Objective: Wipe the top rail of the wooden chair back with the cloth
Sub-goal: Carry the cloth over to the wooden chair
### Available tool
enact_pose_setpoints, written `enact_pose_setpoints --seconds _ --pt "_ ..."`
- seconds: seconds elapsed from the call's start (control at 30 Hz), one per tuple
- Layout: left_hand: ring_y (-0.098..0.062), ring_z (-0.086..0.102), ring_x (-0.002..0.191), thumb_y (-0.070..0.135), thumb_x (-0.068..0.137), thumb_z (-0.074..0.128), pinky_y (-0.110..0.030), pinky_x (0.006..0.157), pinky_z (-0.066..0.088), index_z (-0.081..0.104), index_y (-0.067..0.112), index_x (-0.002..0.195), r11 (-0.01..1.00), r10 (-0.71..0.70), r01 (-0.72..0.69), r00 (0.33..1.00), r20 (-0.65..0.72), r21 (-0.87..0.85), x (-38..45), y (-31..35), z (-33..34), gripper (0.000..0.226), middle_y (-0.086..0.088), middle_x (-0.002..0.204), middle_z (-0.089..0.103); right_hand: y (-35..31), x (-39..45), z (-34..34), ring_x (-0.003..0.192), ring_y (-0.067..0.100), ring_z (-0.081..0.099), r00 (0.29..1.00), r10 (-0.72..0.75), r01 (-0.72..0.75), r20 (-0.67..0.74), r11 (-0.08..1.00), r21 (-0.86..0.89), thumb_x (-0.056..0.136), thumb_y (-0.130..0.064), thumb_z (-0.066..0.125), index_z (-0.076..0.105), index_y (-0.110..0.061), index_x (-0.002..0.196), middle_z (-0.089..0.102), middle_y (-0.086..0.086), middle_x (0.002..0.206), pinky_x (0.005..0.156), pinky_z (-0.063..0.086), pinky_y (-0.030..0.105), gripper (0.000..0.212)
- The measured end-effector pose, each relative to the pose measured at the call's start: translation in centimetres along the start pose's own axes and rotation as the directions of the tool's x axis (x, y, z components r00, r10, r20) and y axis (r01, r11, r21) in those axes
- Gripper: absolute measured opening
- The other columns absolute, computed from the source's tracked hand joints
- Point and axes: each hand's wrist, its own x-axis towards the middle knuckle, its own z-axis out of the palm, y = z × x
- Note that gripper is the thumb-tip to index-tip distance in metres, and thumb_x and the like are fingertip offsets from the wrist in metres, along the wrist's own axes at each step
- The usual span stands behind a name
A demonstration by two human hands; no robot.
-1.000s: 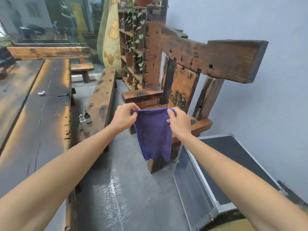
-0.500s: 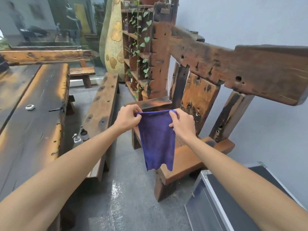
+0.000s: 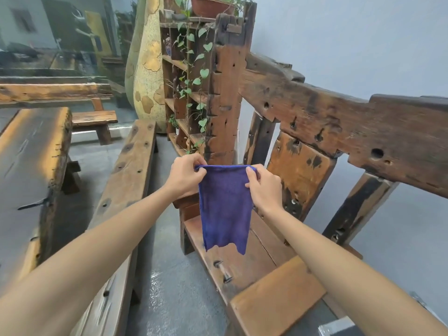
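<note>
Both hands pinch cloth (image 3: 225,207) by its top corners, left hand (image 3: 185,174), right hand (image 3: 263,184); fingers closed on the hem so it hangs spread over seat (image 3: 244,267), probably readying a fold; rail (image 3: 339,132) up right, untouched

I see a grey polished concrete floor (image 3: 169,275) below the grip. Left of the grip runs a long rough brown wooden bench (image 3: 128,180), and further left a dark wooden slab table (image 3: 31,161). Beyond the grip stands a wooden shelf unit with trailing green vines (image 3: 191,93). A plain pale grey wall (image 3: 351,44) lies right.
</note>
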Motion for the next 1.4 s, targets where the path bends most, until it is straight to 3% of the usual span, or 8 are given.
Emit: enact_pose_setpoints --seconds 0.2,0.37,0.43,0.53,0.83,1.1,1.33,1.4 --pt "-0.018 0.066 0.074 0.009 0.075 0.061 -0.039 0.075 0.055 0.066 0.027 0.078 0.994 0.104 -0.103 0.994 0.034 -0.045 11.9 -5.6 1.3 0.019 0.005 0.075 0.072 -0.1 10.3 5.4 0.078 0.024 0.073 0.998 -0.011 0.007 -0.056 0.997 -0.078 0.104 -0.038 0.047 0.067 -0.025 0.097 0.071 0.0 0.074 0.076 0.053 0.034 0.025" --pt "-0.018 0.068 0.079 0.006 0.079 0.057 -0.037 0.076 0.056 0.076 0.017 0.09 0.981 0.187 -0.184 0.981 0.047 -0.063 21.1 -8.8 2.0 0.024 0.002 0.082 0.076 -0.9 17.5 8.6 0.066 -0.001 0.066 0.992 -0.012 -0.001 -0.122 0.994 -0.109 0.104 -0.037 0.047 0.067 -0.029 0.099 0.072 -0.004 0.065 0.062 0.038 0.013 0.022" --pt "-0.018 0.069 0.083 0.006 0.084 0.056 -0.037 0.079 0.056 0.077 0.017 0.093 0.976 0.208 -0.205 0.977 0.042 -0.07 24.5 -9.8 2.5 0.026 0.002 0.085 0.076 -1.0 20.3 9.6 0.069 0.0 0.068 0.99 0.005 -0.02 -0.144 0.994 -0.105 0.104 -0.039 0.047 0.067 -0.029 0.1 0.072 -0.004 0.067 0.066 0.046 0.024 0.023" --pt "-0.016 0.07 0.084 0.006 0.088 0.056 -0.035 0.081 0.056 0.078 0.018 0.095 0.965 0.25 -0.247 0.967 0.036 -0.085 29.7 -11.1 3.4 0.026 0.003 0.088 0.077 -0.9 24.8 11.2 0.08 0.019 0.073 0.985 0.014 -0.034 -0.17 0.992 -0.12 0.105 -0.04 0.044 0.068 -0.028 0.106 0.074 -0.003 0.076 0.077 0.053 0.034 0.027" --pt "-0.019 0.072 0.084 0.005 0.089 0.057 -0.03 0.077 0.055 0.078 0.017 0.094 0.934 0.337 -0.331 0.941 0.023 -0.132 45.2 -14.1 9.1 0.024 0.001 0.087 0.078 1.9 38.0 15.6 0.073 0.016 0.07 0.943 -0.017 -0.063 -0.333 0.972 -0.227 0.103 -0.05 0.04 0.064 -0.035 0.095 0.069 -0.005 0.066 0.063 0.048 0.027 0.029" --pt "-0.025 0.065 0.076 0.011 0.075 0.05 -0.041 0.077 0.054 0.07 0.019 0.083 0.917 0.392 -0.378 0.915 0.1 -0.129 60.1 -13.4 13.1 0.023 0.002 0.075 0.072 4.3 50.7 17.5 0.062 0.028 0.069 0.892 -0.096 -0.006 -0.442 0.975 -0.223 0.103 -0.043 0.043 0.062 -0.025 0.089 0.055 -0.001 0.052 0.068 0.054 0.043 0.029" --pt "-0.012 0.06 0.069 0.006 0.079 0.053 -0.027 0.071 0.047 0.071 0.02 0.084 0.851 0.478 -0.482 0.875 -0.074 -0.21 70.4 -11.4 16.0 0.024 0.008 0.073 0.069 4.8 60.1 16.9 0.063 0.029 0.071 0.866 -0.142 0.022 -0.479 0.969 -0.248 0.103 -0.033 0.052 0.069 -0.022 0.101 0.063 0.0 0.056 0.071 0.054 0.045 0.021" --pt "-0.011 0.062 0.075 0.004 0.08 0.053 -0.013 0.073 0.043 0.073 0.017 0.089 0.814 0.508 -0.526 0.85 -0.138 -0.247 73.1 -10.3 16.3 0.025 0.006 0.082 0.072 4.5 62.7 16.0 0.066 0.028 0.072 0.849 -0.17 0.04 -0.501 0.965 -0.261 0.103 -0.033 0.052 0.069 -0.023 0.102 0.065 0.001 0.06 0.074 0.054 0.044 0.019"
